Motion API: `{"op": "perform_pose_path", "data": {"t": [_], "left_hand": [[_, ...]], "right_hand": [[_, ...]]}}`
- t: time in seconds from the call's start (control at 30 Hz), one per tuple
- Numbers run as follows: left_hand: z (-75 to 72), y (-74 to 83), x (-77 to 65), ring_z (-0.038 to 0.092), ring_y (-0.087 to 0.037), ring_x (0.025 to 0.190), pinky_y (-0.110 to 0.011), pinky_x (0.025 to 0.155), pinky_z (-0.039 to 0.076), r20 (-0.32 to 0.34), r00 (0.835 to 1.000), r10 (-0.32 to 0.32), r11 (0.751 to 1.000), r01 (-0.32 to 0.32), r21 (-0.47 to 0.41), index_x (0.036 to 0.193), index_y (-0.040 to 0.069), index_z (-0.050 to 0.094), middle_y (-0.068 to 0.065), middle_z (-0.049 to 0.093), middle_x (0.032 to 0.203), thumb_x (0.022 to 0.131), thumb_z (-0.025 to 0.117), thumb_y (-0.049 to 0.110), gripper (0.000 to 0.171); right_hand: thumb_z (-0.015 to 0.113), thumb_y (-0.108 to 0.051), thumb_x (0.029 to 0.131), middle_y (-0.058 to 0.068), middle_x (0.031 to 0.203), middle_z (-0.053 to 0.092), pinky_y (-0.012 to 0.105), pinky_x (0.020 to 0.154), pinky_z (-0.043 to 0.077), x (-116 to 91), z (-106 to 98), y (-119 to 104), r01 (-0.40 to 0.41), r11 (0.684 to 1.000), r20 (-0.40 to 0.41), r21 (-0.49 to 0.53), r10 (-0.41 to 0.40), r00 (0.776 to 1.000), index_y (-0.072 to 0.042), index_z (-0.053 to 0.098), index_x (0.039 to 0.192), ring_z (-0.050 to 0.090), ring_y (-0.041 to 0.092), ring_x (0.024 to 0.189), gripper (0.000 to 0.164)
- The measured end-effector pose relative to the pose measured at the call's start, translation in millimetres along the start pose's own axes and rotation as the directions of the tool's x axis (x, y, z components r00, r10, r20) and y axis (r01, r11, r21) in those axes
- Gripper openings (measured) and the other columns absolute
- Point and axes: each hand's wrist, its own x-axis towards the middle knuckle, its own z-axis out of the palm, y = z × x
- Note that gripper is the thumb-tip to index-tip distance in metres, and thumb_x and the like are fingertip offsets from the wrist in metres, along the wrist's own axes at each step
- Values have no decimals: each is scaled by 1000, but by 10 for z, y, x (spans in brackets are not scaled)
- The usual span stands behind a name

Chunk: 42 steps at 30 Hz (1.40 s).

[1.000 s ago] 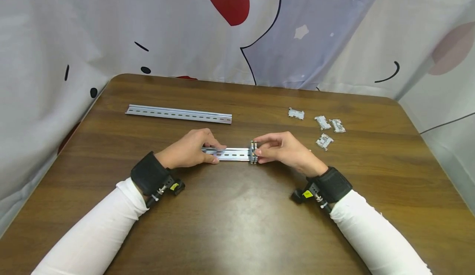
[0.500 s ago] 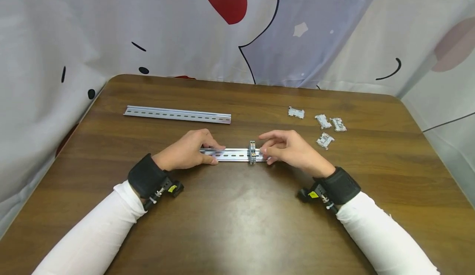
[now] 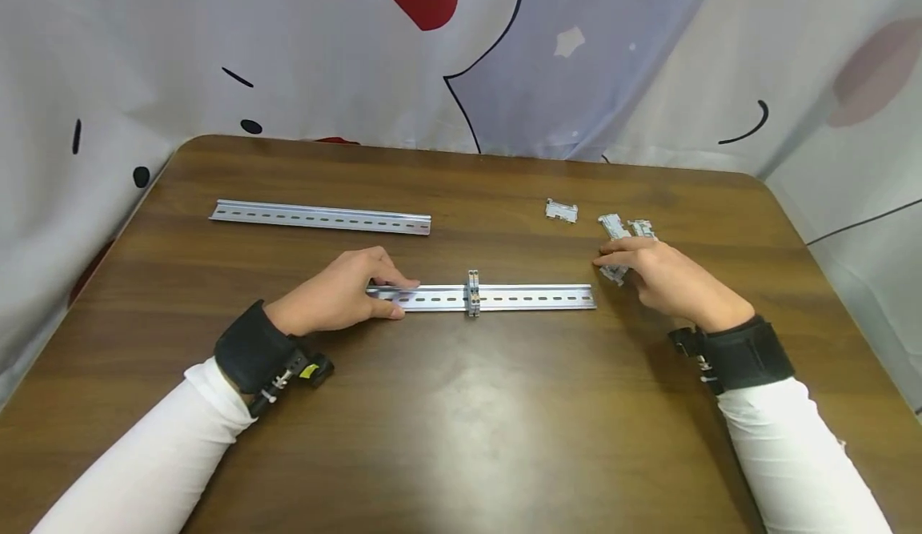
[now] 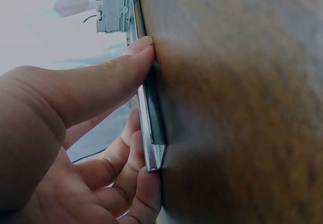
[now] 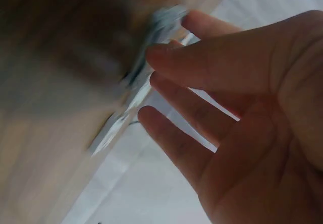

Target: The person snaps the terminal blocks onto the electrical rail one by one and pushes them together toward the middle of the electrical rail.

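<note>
A slotted metal DIN rail (image 3: 536,298) lies crosswise on the table. My left hand (image 3: 338,290) grips its left end, thumb along the near edge and fingers behind, as the left wrist view also shows. Grey terminal blocks (image 3: 473,294) sit side by side across the rail, right of that hand. Over the loose terminal blocks at the right is my right hand (image 3: 666,278). Its extended fingers partly cover the nearest loose block (image 3: 614,274). In the blurred right wrist view, thumb and fingertips are spread right at a terminal block (image 5: 164,27).
Another DIN rail (image 3: 324,217) lies farther back at the left. A loose terminal block (image 3: 561,210) rests at the back right, with two more (image 3: 612,226) beside the right hand's fingers. A printed curtain (image 3: 288,46) hangs behind the table (image 3: 461,454).
My right hand has let go of the terminal blocks on the rail and moved right to the loose ones. The rail's right end now shows. The left hand still grips the rail.
</note>
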Motion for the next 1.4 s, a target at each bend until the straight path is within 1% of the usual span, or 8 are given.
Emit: {"op": "perform_pose_path", "data": {"t": [0.2,0.4,0.53,0.7,0.87,1.1,1.23,1.4], "left_hand": [[-61,-14,-58,57,-23,86,-28,70,40,-21,1000,-4,1000,4,2,119,12,74,-8,67,99,79,83,15,41],[-69,-25,-69,57,-22,87,-27,70,40,-13,1000,-25,1000,25,3,120,15,73,-7,66,100,80,82,18,42],[-65,-31,-50,57,-22,86,-27,69,40,-20,1000,-9,1000,9,2,119,13,74,-8,67,98,79,83,16,41],[-63,-25,-36,57,-22,85,-26,68,40,-19,1000,6,1000,-6,4,118,12,74,-9,67,98,79,83,15,41],[-57,-26,-30,57,-22,86,-26,69,40,-13,1000,2,1000,-2,1,118,12,74,-9,67,99,79,83,15,41],[-44,-21,-19,58,-22,87,-27,70,41,-5,1000,3,1000,-3,2,119,13,74,-9,67,99,79,83,16,41],[-23,-22,-11,58,-23,87,-28,70,41,-2,1000,8,1000,-8,2,119,13,73,-9,67,99,79,83,16,41],[-7,-22,-5,58,-23,86,-28,69,41,1,1000,14,1000,-14,-7,119,12,73,-9,67,99,79,83,15,42]], "right_hand": [[71,6,81,16,124,67,44,80,54,13,-72,46,-75,997,5,-34,75,997,-6,72,118,65,35,110,39],[77,-4,80,20,121,66,52,89,50,12,-160,10,-101,995,90,19,99,991,-2,71,117,63,38,109,37],[80,-10,80,13,98,70,42,76,52,9,-163,13,-112,993,87,42,108,990,-4,72,110,66,29,90,32],[84,-20,76,1,74,67,29,63,45,0,-170,-10,-161,983,96,84,153,984,-7,71,96,59,15,70,27],[83,-14,78,0,70,70,23,56,49,-1,-192,-91,-181,965,71,189,171,983,-9,68,90,62,10,61,20],[75,-4,84,9,76,78,26,53,58,27,-173,-262,-255,881,91,398,239,967,-5,72,104,72,17,58,20],[75,-7,84,11,76,78,25,52,56,41,-108,-330,-309,860,113,407,288,951,-2,72,102,72,20,57,19],[75,-5,81,5,62,74,28,53,54,44,-55,-432,-337,891,34,303,344,939,-1,70,96,67,12,46,17]]}}
